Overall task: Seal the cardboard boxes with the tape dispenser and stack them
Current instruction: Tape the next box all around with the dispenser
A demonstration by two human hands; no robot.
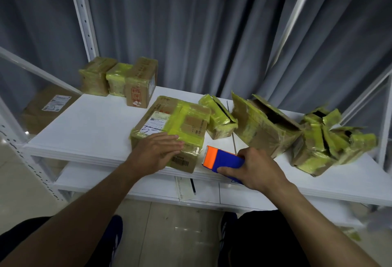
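A flat cardboard box (180, 122) wrapped in yellow tape lies at the front of the white shelf (89, 122). My left hand (157, 152) presses flat on its near corner with straight fingers. To its right, my right hand (252, 169) grips the blue and orange tape dispenser (222, 159), which sits at the shelf's front edge beside the box. Three taped boxes (121, 78) stand together at the back left. A small box with an open slit (218, 116) and two open, torn boxes (265, 124) (324, 137) lie to the right.
Grey curtains hang behind the shelf. White shelf posts (84, 16) rise at the left and right. A large carton with a label (46, 107) sits lower left, behind the rack. A lower shelf board (148, 190) holds a paper sheet.
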